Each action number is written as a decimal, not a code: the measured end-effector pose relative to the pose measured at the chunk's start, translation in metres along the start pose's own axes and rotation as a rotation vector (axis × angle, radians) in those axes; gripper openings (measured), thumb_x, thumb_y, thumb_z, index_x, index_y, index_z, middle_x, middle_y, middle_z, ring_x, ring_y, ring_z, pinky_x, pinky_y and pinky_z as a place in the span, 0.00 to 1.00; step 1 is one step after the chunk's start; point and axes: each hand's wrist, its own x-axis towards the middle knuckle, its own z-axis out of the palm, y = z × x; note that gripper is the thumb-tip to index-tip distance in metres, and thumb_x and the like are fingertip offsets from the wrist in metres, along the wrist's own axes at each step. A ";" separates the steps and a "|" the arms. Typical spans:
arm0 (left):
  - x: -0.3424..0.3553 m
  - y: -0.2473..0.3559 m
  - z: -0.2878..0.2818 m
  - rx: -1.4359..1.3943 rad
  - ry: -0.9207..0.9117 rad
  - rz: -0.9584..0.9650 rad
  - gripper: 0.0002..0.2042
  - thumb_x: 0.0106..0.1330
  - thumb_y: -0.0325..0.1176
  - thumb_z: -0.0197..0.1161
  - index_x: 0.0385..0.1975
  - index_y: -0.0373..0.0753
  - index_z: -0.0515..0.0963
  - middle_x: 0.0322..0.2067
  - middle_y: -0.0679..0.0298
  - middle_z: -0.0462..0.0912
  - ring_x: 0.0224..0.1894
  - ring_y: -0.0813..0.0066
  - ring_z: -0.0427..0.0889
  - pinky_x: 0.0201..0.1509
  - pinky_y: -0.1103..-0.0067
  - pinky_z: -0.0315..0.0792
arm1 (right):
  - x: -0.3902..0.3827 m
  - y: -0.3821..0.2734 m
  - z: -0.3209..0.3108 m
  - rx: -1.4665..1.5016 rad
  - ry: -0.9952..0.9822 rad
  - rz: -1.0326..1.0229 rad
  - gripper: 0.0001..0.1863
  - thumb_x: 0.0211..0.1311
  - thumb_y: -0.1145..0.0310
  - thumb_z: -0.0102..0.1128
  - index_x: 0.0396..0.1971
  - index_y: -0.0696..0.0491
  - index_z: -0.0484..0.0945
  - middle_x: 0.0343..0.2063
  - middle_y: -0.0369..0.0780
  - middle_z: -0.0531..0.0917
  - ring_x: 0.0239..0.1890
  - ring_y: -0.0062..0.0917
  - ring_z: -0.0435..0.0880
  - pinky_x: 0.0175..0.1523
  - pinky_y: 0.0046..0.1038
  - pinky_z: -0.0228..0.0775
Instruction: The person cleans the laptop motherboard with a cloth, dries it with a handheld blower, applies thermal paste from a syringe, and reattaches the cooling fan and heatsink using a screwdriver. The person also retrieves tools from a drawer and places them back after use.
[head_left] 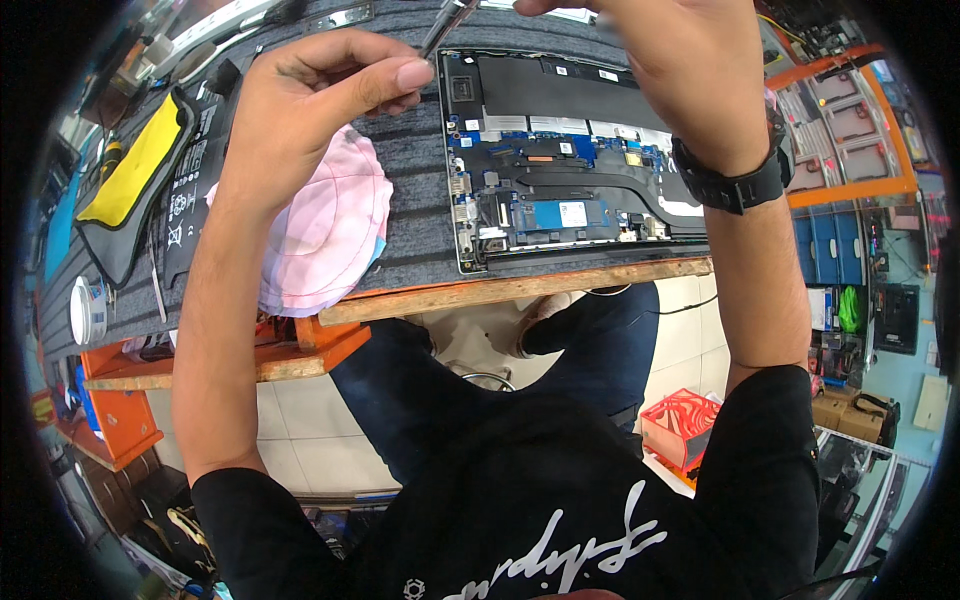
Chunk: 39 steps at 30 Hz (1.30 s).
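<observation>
My left hand [330,95] is raised over the mat with thumb and fingertips pinched together. A slim silver metal tool [446,28] runs down to those fingertips from the top edge. Whatever sits in the pinch is too small to make out. An opened laptop base [560,165] lies to the right, showing black covers, blue circuit board and a dark heat pipe. My right hand [685,70], above a black wristwatch [735,180], hangs over the laptop's right part and hides some of it. Its fingers are mostly cut off by the top edge.
On the grey ribbed mat [410,215] lie a round pink cloth [335,230], a black laptop battery [190,190] and a yellow-and-black cloth [140,165]. A white tub [88,310] stands at the left. The wooden bench edge [520,290] runs in front of my legs.
</observation>
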 end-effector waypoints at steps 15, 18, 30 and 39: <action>-0.005 0.009 0.015 0.583 -0.141 0.340 0.08 0.57 0.26 0.78 0.29 0.32 0.84 0.27 0.67 0.83 0.29 0.82 0.79 0.35 0.83 0.73 | -0.022 0.008 -0.004 -0.354 -0.271 -0.055 0.45 0.67 0.74 0.69 0.75 0.59 0.48 0.40 0.47 0.87 0.40 0.25 0.88 0.38 0.24 0.80; -0.007 0.009 0.017 0.646 -0.124 0.325 0.08 0.55 0.25 0.78 0.28 0.31 0.84 0.27 0.64 0.84 0.28 0.80 0.80 0.34 0.82 0.73 | -0.023 0.011 0.003 -0.427 -0.338 -0.086 0.45 0.66 0.75 0.69 0.75 0.59 0.47 0.40 0.47 0.87 0.40 0.26 0.88 0.39 0.24 0.80; -0.007 0.006 0.015 0.698 -0.133 0.358 0.09 0.53 0.25 0.78 0.29 0.33 0.83 0.27 0.63 0.83 0.27 0.77 0.81 0.32 0.81 0.72 | -0.024 0.019 0.007 -0.505 -0.390 -0.111 0.47 0.65 0.75 0.70 0.75 0.58 0.46 0.40 0.48 0.87 0.41 0.27 0.88 0.41 0.25 0.81; -0.008 0.012 0.019 0.683 -0.075 0.254 0.09 0.55 0.27 0.78 0.28 0.34 0.82 0.26 0.68 0.82 0.27 0.82 0.78 0.32 0.83 0.70 | -0.026 0.019 0.007 -0.523 -0.397 -0.117 0.48 0.65 0.76 0.70 0.75 0.58 0.45 0.40 0.49 0.87 0.41 0.28 0.89 0.42 0.26 0.81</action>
